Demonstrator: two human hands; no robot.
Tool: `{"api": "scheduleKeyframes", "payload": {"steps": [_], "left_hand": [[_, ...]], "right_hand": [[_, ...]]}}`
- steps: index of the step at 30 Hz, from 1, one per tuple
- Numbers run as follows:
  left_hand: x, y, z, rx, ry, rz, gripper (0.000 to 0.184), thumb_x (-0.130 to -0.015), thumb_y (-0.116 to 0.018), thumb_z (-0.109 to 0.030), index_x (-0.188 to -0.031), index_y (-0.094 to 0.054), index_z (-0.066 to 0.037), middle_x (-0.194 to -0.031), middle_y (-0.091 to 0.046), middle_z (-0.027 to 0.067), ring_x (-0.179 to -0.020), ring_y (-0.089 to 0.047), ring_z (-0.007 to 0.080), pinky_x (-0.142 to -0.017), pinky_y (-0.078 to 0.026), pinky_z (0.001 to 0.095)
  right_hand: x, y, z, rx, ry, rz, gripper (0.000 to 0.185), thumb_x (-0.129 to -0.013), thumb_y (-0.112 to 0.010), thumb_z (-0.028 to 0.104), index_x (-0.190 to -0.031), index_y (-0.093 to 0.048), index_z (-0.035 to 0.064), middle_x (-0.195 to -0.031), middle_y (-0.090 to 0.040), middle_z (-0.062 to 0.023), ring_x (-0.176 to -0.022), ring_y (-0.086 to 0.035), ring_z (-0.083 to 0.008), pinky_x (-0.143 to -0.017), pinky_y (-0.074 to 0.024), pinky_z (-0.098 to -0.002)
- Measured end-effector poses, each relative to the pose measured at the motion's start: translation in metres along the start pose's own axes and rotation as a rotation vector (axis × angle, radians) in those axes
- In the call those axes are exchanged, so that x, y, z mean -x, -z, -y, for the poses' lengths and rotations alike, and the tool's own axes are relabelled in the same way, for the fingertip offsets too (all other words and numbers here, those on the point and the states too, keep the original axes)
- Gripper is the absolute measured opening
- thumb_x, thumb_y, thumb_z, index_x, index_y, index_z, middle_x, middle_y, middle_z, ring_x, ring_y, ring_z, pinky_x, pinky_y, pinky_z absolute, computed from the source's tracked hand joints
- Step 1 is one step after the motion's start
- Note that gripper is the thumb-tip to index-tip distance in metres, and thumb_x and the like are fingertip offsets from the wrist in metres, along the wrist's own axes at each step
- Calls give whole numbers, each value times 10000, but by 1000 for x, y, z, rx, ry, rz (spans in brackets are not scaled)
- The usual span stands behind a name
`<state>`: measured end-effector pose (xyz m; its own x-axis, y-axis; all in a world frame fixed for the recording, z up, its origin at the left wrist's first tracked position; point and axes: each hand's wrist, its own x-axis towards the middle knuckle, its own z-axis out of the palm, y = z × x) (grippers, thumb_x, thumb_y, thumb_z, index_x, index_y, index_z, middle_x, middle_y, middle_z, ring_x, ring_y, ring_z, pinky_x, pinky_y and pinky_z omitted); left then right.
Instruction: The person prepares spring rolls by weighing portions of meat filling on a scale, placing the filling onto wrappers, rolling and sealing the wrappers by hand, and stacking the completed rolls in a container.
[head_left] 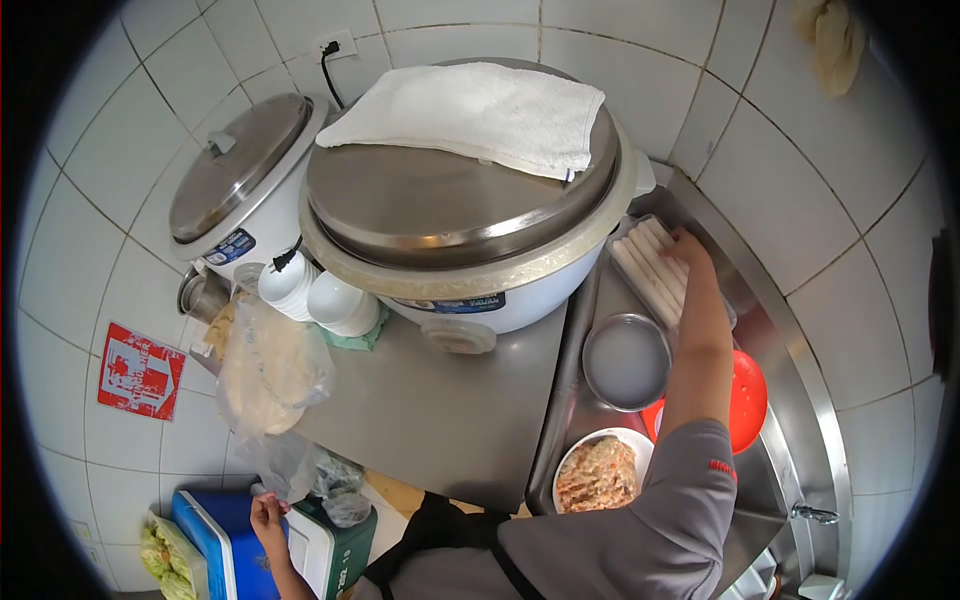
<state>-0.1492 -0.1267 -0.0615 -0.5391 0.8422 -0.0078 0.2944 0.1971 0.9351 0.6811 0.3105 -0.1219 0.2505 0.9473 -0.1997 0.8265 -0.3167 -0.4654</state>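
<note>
My right hand [690, 250] reaches to the far end of a clear tray [622, 264] with several long white rolls [650, 268] lying side by side. Its fingers curl over the end of a roll and are partly hidden. At the lower left, my left hand [268, 515] is closed on the gathered end of a clear plastic bag [285, 468]. Just above, a larger clear bag [270, 370] holds pale flat sheets. A round metal pan [627, 362] of cloudy liquid and a white bowl [600, 472] of minced orange-flecked filling stand near my right arm.
A large cooker [470, 215] with a white towel [480, 115] on its lid stands at the centre back, a smaller cooker [245, 180] on its left. Stacked white bowls [340, 303] sit in front. A red plate [748, 400] lies under my right arm; coolers [225, 540] stand lower left.
</note>
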Motion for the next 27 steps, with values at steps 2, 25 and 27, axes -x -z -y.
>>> {"api": "scheduleKeyframes", "payload": {"steps": [2,25,27], "left_hand": [[-2,-1,2,-15,7,-4,175,-920,-526,-212,-904,-536,-38,-677,-548,28,-591,-518,91,-572,-443,216],[-2,6,-16,-41,-37,0,147,-918,-521,-168,-897,-544,-24,-698,-542,30,-619,-504,95,-598,-414,219],[-8,12,-7,-66,-106,12,147,-914,-528,-168,-905,-550,-23,-716,-543,25,-642,-508,95,-604,-410,220]], "right_hand": [[1,7,6,20,-1,40,755,-547,-818,251,-1198,-508,28,-1154,-573,-158,-1067,-545,-293,-907,-429,-357],[-6,4,-11,-84,67,10,596,-664,-736,181,-1218,-541,77,-1155,-588,-154,-1091,-544,-284,-947,-397,-368],[-8,0,-15,-58,52,-35,603,-700,-710,261,-1241,-518,75,-1194,-559,-171,-1119,-525,-293,-958,-388,-372]]}}
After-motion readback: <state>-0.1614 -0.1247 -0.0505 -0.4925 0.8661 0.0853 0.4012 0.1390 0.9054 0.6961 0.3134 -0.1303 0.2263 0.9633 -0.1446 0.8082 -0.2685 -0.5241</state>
